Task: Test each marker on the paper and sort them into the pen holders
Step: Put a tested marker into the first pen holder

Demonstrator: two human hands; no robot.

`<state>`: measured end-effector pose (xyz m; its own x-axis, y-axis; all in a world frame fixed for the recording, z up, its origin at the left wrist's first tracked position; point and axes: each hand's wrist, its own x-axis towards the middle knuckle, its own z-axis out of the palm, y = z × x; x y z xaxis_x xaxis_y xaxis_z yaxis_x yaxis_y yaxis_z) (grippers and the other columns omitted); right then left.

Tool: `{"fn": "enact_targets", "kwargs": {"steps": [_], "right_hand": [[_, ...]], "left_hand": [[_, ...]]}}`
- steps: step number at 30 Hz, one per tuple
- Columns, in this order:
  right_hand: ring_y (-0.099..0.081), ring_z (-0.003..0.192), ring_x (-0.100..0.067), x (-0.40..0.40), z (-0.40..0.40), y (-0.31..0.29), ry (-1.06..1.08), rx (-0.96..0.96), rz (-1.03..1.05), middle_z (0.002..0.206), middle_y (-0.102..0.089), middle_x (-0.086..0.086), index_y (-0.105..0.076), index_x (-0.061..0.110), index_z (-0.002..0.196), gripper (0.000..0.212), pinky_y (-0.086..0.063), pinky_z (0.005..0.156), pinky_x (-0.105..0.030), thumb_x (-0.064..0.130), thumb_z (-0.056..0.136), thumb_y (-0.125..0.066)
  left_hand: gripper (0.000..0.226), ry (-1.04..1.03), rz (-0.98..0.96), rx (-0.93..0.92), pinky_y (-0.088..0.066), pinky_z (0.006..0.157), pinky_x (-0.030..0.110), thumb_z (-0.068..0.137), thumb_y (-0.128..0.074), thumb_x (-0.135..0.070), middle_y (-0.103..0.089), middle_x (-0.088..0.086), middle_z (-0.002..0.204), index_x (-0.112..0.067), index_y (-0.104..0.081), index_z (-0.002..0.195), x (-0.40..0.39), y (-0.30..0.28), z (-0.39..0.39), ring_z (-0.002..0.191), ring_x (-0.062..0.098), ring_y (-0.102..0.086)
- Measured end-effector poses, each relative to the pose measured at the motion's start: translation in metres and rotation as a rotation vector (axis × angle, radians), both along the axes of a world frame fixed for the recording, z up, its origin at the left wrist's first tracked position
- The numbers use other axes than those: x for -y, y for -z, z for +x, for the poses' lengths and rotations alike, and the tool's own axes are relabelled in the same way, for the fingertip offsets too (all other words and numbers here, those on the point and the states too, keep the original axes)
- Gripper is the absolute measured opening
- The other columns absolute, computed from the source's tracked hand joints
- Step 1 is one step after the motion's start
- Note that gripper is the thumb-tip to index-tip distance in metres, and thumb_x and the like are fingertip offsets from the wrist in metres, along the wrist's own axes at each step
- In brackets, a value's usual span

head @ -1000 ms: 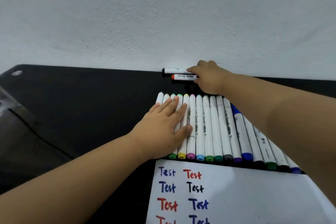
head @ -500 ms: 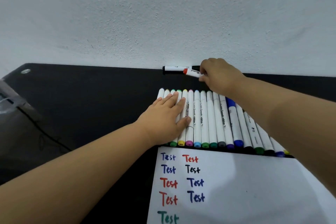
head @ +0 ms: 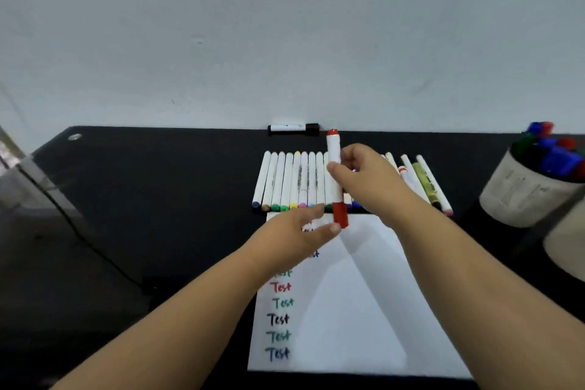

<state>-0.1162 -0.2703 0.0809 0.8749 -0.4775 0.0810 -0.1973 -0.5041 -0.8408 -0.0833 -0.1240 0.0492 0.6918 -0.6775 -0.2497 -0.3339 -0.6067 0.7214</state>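
While the right hand (head: 364,180) grips the red marker (head: 336,179) upright at frame centre, above the paper (head: 354,294), the relaxed, empty left hand (head: 294,231) should probably pinch the lower cap and pull straight.

Markers (head: 297,180) behind paper (head: 354,294); holders (head: 525,196) right, prob. 2.

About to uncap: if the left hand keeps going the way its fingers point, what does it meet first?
Most likely the red cap of the marker held by the right hand. The left hand's fingertips already look close to it, though depth is unclear.
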Motion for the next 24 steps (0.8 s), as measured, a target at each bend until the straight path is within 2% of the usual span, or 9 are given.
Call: {"fn": "enact_targets", "kwargs": {"steps": [2, 4, 6, 8, 11, 14, 18, 21, 24], "right_hand": [[-0.059, 0.078, -0.015, -0.016, -0.022, 0.000, 0.052, 0.018, 0.194, 0.092, -0.063, -0.003, -0.056, 0.017, 0.098, 0.010, -0.046, 0.063, -0.026, 0.025, 0.093, -0.052], [-0.056, 0.071, -0.014, -0.028, -0.041, 0.001, 0.091, 0.036, 0.359, 0.087, -0.062, -0.004, -0.056, 0.018, 0.094, 0.009, -0.044, 0.061, -0.026, 0.021, 0.095, -0.047], [-0.054, 0.074, -0.014, -0.039, -0.060, 0.005, 0.140, 0.053, 0.475, 0.087, -0.062, -0.005, -0.057, 0.019, 0.094, 0.013, -0.044, 0.064, -0.028, 0.021, 0.095, -0.045], [-0.054, 0.076, -0.016, -0.047, -0.073, 0.012, 0.183, 0.081, 0.544, 0.089, -0.062, -0.007, -0.059, 0.019, 0.092, 0.013, -0.043, 0.065, -0.029, 0.022, 0.095, -0.046], [-0.050, 0.071, -0.010, -0.057, -0.087, 0.021, 0.216, 0.095, 0.566, 0.079, -0.058, 0.004, -0.060, 0.020, 0.091, 0.012, -0.038, 0.061, -0.024, 0.030, 0.094, -0.054], [-0.048, 0.063, -0.002, -0.067, -0.094, 0.029, 0.199, 0.047, 0.512, 0.069, -0.054, 0.015, -0.062, 0.022, 0.094, 0.016, -0.036, 0.057, -0.019, 0.037, 0.092, -0.058], [-0.047, 0.061, -0.001, -0.073, -0.091, 0.039, 0.216, 0.007, 0.487, 0.064, -0.052, 0.014, -0.058, 0.022, 0.079, 0.018, -0.035, 0.055, -0.019, 0.035, 0.092, -0.059], [-0.044, 0.055, -0.003, -0.074, -0.085, 0.039, 0.251, 0.021, 0.536, 0.058, -0.049, 0.014, -0.056, 0.022, 0.074, 0.021, -0.034, 0.053, -0.018, 0.032, 0.092, -0.060], [-0.043, 0.052, -0.003, -0.074, -0.081, 0.039, 0.270, 0.024, 0.547, 0.056, -0.049, 0.013, -0.055, 0.020, 0.073, 0.024, -0.033, 0.050, -0.017, 0.036, 0.090, -0.061]], "left_hand": [[0.043, -0.056, -0.093, -0.122, -0.038, 0.071, 0.018, 0.088, -0.050, -0.057, -0.056, -0.018, 0.123, -0.042, -0.053, 0.128, -0.009, 0.001, -0.020, 0.110, 0.003, -0.051], [0.024, -0.138, -0.154, -0.217, -0.036, 0.065, 0.020, 0.088, -0.054, -0.052, -0.063, -0.020, 0.102, -0.039, -0.067, 0.104, -0.017, 0.001, -0.035, 0.094, 0.001, -0.054], [0.015, -0.204, -0.206, -0.289, -0.035, 0.064, 0.021, 0.086, -0.060, -0.046, -0.068, -0.017, 0.094, -0.035, -0.070, 0.084, -0.024, 0.002, -0.048, 0.094, 0.006, -0.057], [0.012, -0.261, -0.225, -0.309, -0.036, 0.062, 0.021, 0.085, -0.064, -0.041, -0.070, -0.011, 0.092, -0.033, -0.070, 0.078, -0.031, 0.004, -0.059, 0.093, 0.009, -0.058], [0.010, -0.303, -0.179, -0.235, -0.039, 0.058, 0.019, 0.085, -0.065, -0.037, -0.068, 0.001, 0.094, -0.031, -0.071, 0.088, -0.037, 0.005, -0.070, 0.075, 0.010, -0.052], [0.022, -0.316, -0.167, -0.166, -0.041, 0.056, 0.020, 0.085, -0.064, -0.039, -0.066, 0.000, 0.085, -0.031, -0.068, 0.105, -0.039, 0.009, -0.075, 0.065, 0.008, -0.049], [0.030, -0.301, -0.082, -0.017, -0.045, 0.066, 0.021, 0.088, -0.059, -0.043, -0.059, -0.014, 0.081, -0.032, -0.063, 0.116, -0.043, 0.019, -0.075, 0.076, 0.008, -0.054], [0.032, -0.256, -0.020, 0.103, -0.046, 0.069, 0.024, 0.090, -0.056, -0.045, -0.057, -0.013, 0.081, -0.032, -0.062, 0.118, -0.042, 0.019, -0.073, 0.077, 0.010, -0.054], [0.032, -0.226, 0.018, 0.177, -0.047, 0.069, 0.026, 0.091, -0.054, -0.046, -0.056, -0.012, 0.080, -0.032, -0.061, 0.118, -0.042, 0.020, -0.071, 0.077, 0.010, -0.054]]}}
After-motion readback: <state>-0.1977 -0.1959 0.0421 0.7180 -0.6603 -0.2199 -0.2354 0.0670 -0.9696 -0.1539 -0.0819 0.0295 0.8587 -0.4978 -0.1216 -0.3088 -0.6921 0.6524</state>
